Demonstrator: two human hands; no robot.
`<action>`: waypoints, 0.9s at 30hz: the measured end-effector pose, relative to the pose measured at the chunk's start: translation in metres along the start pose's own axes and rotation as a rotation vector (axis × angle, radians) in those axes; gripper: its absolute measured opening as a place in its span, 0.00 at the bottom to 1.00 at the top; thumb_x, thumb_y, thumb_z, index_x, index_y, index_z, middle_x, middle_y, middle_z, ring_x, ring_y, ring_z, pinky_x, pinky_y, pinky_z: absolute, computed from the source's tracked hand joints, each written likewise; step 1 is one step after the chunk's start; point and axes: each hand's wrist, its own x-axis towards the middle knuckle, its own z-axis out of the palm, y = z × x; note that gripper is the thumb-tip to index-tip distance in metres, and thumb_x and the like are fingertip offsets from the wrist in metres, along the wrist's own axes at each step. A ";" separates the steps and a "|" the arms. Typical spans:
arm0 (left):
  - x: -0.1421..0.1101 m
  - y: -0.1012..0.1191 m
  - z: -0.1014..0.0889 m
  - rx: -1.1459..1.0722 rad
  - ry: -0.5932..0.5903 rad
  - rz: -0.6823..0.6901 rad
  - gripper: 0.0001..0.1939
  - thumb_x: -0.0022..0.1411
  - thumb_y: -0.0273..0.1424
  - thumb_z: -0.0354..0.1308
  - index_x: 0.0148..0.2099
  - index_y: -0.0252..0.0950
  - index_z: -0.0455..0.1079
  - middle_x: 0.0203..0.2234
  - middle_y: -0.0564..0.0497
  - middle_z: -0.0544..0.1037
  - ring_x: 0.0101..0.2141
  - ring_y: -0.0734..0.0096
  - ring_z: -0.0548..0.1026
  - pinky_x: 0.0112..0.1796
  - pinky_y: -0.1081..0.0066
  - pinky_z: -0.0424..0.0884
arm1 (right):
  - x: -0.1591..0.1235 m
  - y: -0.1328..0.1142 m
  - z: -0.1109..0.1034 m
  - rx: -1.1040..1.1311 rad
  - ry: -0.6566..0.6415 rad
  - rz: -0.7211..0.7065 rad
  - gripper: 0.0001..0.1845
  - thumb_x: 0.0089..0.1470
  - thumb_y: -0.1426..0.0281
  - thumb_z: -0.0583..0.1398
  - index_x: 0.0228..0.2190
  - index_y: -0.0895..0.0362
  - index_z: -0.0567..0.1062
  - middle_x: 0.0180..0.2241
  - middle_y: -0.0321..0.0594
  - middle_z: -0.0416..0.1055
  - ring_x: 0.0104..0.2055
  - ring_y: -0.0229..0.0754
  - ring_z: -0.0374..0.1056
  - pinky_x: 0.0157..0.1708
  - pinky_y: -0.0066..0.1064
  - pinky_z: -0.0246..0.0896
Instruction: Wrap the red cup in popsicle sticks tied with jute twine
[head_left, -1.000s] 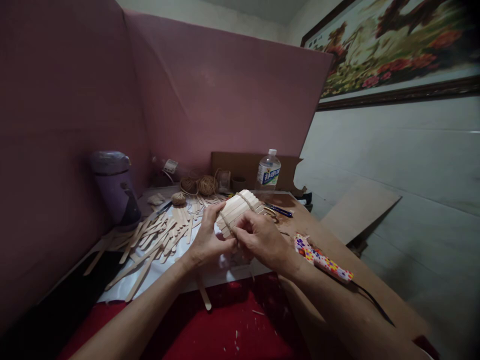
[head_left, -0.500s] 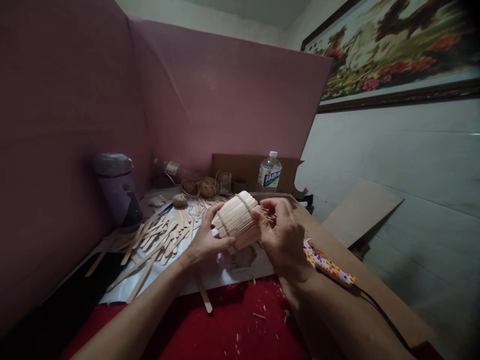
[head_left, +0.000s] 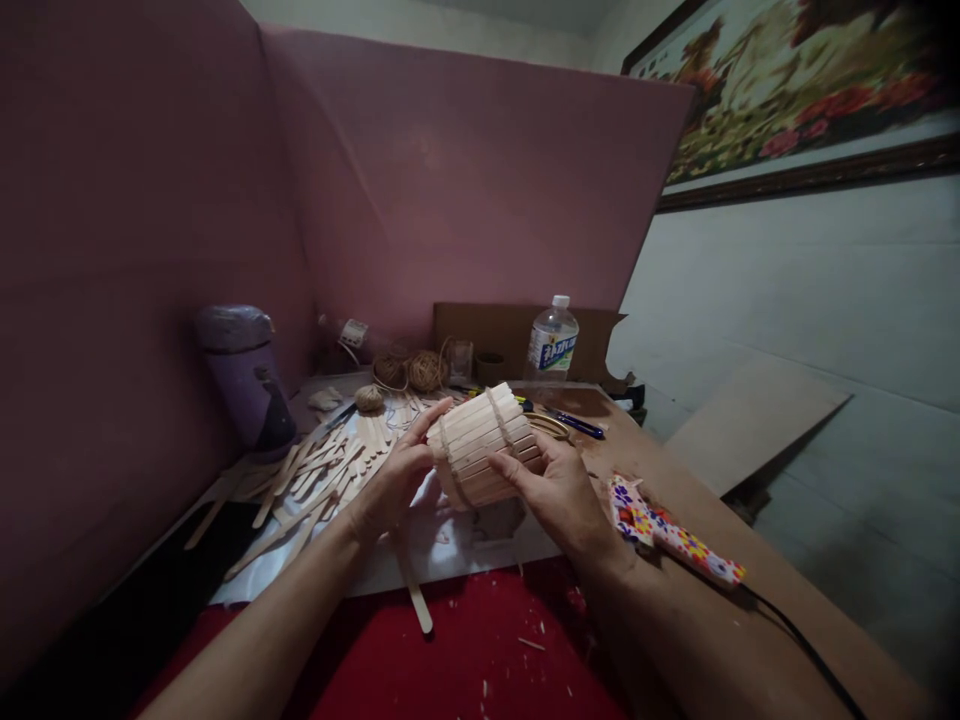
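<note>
left hand (head_left: 401, 475) and right hand (head_left: 562, 495) both grasping wooden-stick barrel (head_left: 480, 448); flower-patterned glue gun (head_left: 671, 530) right of barrel.

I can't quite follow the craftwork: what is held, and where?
A pale wooden-stick barrel bound with twine, tilted: left hand at one end, right hand at the other.

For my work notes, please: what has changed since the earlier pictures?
The right hand moved rightward, from beside the left twine band to the right end of the stick barrel, which it now holds. The left hand still holds the left end; the bottle stayed put.
</note>
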 end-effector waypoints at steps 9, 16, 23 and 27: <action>0.005 0.000 -0.012 0.128 -0.037 0.021 0.34 0.48 0.28 0.64 0.59 0.41 0.65 0.56 0.48 0.72 0.59 0.50 0.64 0.57 0.58 0.58 | -0.004 0.003 -0.001 -0.041 0.006 -0.016 0.14 0.51 0.63 0.63 0.38 0.58 0.78 0.38 0.44 0.79 0.39 0.48 0.75 0.41 0.41 0.69; 0.006 0.000 -0.016 0.211 -0.057 0.035 0.34 0.49 0.30 0.64 0.60 0.43 0.65 0.57 0.48 0.71 0.58 0.50 0.65 0.58 0.56 0.58 | -0.005 0.004 0.000 -0.038 -0.001 -0.021 0.13 0.53 0.63 0.63 0.38 0.57 0.77 0.37 0.42 0.79 0.38 0.47 0.75 0.39 0.38 0.70; 0.004 0.010 -0.014 0.316 -0.026 0.033 0.37 0.45 0.29 0.64 0.61 0.38 0.65 0.57 0.44 0.71 0.58 0.49 0.64 0.57 0.56 0.59 | -0.009 0.004 0.003 -0.044 -0.019 -0.027 0.11 0.54 0.63 0.62 0.37 0.56 0.75 0.36 0.43 0.79 0.38 0.47 0.75 0.38 0.37 0.70; 0.003 0.017 -0.011 0.374 -0.012 0.020 0.37 0.43 0.29 0.64 0.58 0.37 0.68 0.56 0.43 0.72 0.56 0.49 0.66 0.53 0.57 0.64 | -0.012 0.003 0.004 -0.065 -0.023 -0.055 0.10 0.55 0.63 0.61 0.37 0.56 0.75 0.37 0.43 0.79 0.38 0.46 0.75 0.39 0.37 0.70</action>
